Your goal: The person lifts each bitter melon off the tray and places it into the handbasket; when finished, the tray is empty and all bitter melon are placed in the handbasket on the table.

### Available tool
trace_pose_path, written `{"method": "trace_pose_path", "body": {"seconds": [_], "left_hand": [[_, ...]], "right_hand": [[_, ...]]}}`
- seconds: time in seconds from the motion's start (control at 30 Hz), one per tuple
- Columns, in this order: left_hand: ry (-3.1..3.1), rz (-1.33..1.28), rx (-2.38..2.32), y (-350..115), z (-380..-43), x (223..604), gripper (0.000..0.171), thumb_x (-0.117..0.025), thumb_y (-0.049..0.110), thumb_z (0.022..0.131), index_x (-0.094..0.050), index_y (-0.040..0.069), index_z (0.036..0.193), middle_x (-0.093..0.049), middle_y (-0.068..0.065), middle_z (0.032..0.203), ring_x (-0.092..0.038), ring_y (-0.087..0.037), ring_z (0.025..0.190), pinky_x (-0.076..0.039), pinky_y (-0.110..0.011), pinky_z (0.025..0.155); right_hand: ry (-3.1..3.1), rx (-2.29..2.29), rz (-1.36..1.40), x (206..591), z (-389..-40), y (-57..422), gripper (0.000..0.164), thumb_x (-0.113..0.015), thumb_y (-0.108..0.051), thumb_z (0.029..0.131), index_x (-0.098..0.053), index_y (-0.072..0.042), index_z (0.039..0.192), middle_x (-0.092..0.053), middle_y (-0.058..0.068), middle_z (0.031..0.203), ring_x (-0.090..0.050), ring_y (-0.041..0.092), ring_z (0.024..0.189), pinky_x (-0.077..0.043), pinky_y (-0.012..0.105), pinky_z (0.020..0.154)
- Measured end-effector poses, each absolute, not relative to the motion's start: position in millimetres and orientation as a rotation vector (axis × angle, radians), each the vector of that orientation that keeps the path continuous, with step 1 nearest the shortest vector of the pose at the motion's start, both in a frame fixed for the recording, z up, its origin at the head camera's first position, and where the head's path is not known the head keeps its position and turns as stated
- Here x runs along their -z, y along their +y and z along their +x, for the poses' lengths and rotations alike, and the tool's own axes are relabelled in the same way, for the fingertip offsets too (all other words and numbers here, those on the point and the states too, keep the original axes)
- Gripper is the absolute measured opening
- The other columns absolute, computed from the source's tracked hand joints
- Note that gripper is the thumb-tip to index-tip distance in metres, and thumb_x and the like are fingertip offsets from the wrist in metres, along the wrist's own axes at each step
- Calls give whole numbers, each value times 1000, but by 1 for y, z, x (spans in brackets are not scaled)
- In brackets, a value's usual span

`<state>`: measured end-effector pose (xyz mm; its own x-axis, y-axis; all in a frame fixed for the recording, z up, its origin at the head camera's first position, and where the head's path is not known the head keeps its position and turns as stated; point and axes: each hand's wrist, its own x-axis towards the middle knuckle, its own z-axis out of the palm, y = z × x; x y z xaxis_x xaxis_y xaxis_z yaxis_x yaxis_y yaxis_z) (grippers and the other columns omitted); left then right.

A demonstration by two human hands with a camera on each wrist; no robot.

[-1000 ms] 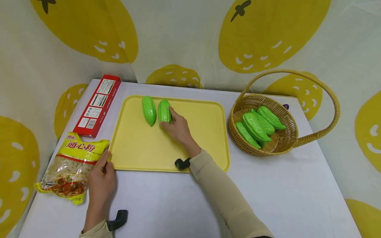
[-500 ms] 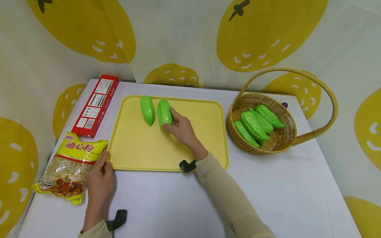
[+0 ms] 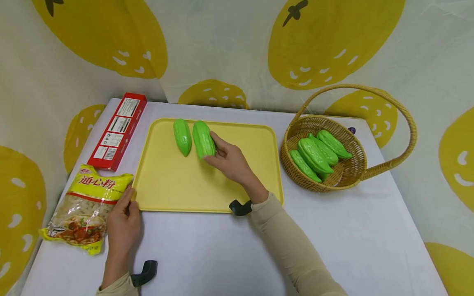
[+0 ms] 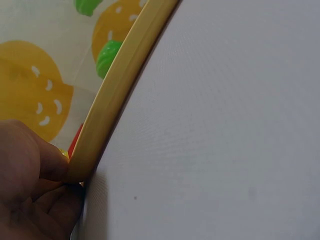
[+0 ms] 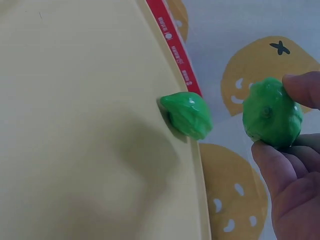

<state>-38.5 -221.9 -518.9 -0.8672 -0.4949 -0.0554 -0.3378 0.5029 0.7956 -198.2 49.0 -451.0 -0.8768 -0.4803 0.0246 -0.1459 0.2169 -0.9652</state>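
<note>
Between thumb and fingers, my right hand [image 3: 231, 163] holds a ridged green bitter melon [image 3: 203, 139], glossy like a toy. In the right wrist view, the held bitter melon [image 5: 267, 115] hangs above the tray, which carries a shadow. A second bitter melon [image 3: 182, 137] lies on the yellow tray [image 3: 174, 189], just left of the held one. My left hand [image 3: 124, 222] is at the tray's front left corner, beside a pasta bag. The left wrist view shows that hand [image 4: 30, 170] pinching the tray's rim [image 4: 107, 102], thumb on one side and fingers on the other.
A wicker basket [image 3: 289, 164] with a tall handle stands right of the tray, with several green bitter melons inside. Left of the tray are a red box [image 3: 117, 131] and a yellow pasta bag [image 3: 87, 209]. A small purple thing [image 3: 352, 130] peeks out behind the basket.
My right hand has raised its bitter melon off the tray, tilting it so its far end leans left. The left hand stays at the tray corner, and the other bitter melon lies where it was.
</note>
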Motion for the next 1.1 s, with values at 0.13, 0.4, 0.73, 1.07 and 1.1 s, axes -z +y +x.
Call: {"method": "trace_pose_path", "body": {"seconds": [0.13,0.4,0.73,1.07,1.1], "left_hand": [[-2553,699,1296,-222,-39,518,46,-46,15,108,-45,14,154,-44,-2,160,-42,-19,149,-39,-43,120],[-2567,741,1273,-221,-40,517,46,-45,15,108,-44,18,154,-44,4,160,-42,-15,149,-39,-40,121],[-2574,748,1279,-221,-39,517,47,-45,17,108,-43,18,155,-43,4,161,-41,-15,149,-38,-41,121],[-2566,715,1293,-222,-38,518,46,-46,17,108,-44,17,154,-43,0,161,-42,-19,149,-38,-42,121],[-2564,707,1297,-222,-38,518,46,-46,17,108,-44,16,154,-44,-1,161,-42,-20,150,-38,-42,121]], "right_hand": [[2175,1727,-632,444,-195,56,76,-71,-15,96,-31,-13,160,-38,9,164,-48,21,145,-49,29,113],[2104,1746,-672,435,-191,73,74,-70,-10,96,-32,-11,160,-40,11,163,-51,23,142,-51,26,109],[1971,1777,-761,421,-191,106,74,-68,-1,95,-33,-7,159,-39,13,163,-47,28,145,-53,24,107],[1919,1782,-816,404,-190,144,73,-64,1,97,-29,-4,160,-34,17,165,-43,29,148,-53,23,107],[1922,1777,-818,402,-190,149,73,-64,1,97,-29,-5,160,-35,17,165,-45,26,147,-54,23,106]]}}
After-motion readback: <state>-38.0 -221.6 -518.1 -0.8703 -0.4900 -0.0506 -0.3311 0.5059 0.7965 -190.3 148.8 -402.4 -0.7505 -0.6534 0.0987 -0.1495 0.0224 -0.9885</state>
